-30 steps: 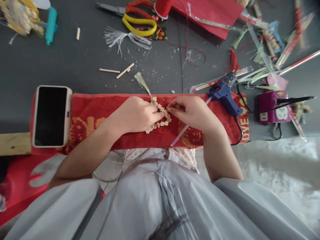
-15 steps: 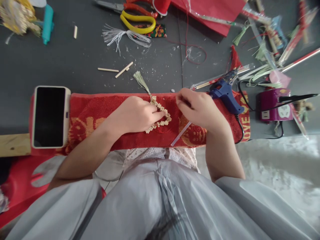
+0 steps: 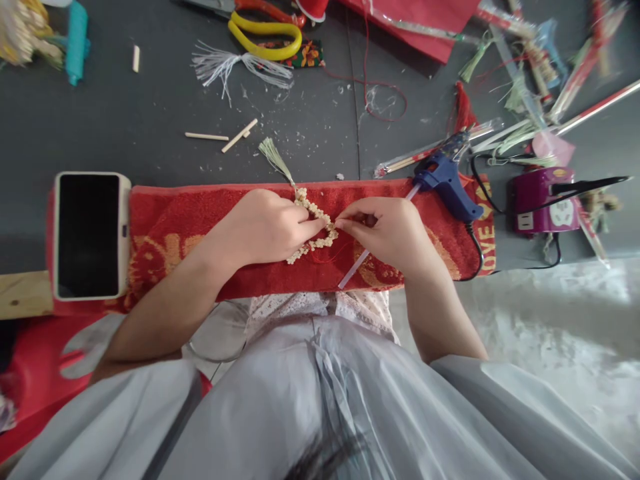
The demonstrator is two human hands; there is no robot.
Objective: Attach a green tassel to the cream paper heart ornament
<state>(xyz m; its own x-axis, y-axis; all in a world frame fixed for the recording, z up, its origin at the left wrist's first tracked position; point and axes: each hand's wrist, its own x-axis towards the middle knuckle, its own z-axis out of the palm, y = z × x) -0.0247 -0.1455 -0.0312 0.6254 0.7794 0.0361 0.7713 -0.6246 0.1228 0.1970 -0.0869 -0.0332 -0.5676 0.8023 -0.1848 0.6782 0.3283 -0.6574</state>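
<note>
A cream beaded loop [image 3: 300, 252] with a pale green tassel [image 3: 274, 159] at its top lies on a folded red towel [image 3: 240, 283]. My left hand [image 3: 273, 227] is closed on the loop's left side, its fingers reaching across the middle. At the loop's right edge, my right hand [image 3: 383, 230] is pinched, fingertips touching or nearly touching the beads; whatever sits between them is too small to make out. Beyond that hand rests a blue glue gun [image 3: 447, 183], and a translucent glue stick [image 3: 354, 269] shows below the wrist. Fine red thread lies near the loop.
A phone-like device [image 3: 90, 235] stands at the towel's left end. Yellow-handled scissors [image 3: 265, 50], a white tassel [image 3: 240, 67] and short wooden sticks [image 3: 206, 137] lie on the dark table. To the right are a purple power socket [image 3: 543, 200], cords and several wrapped sticks.
My right hand has moved left and down from beside the glue gun to the loop's right edge. My left hand keeps its hold. The whole view has shifted slightly.
</note>
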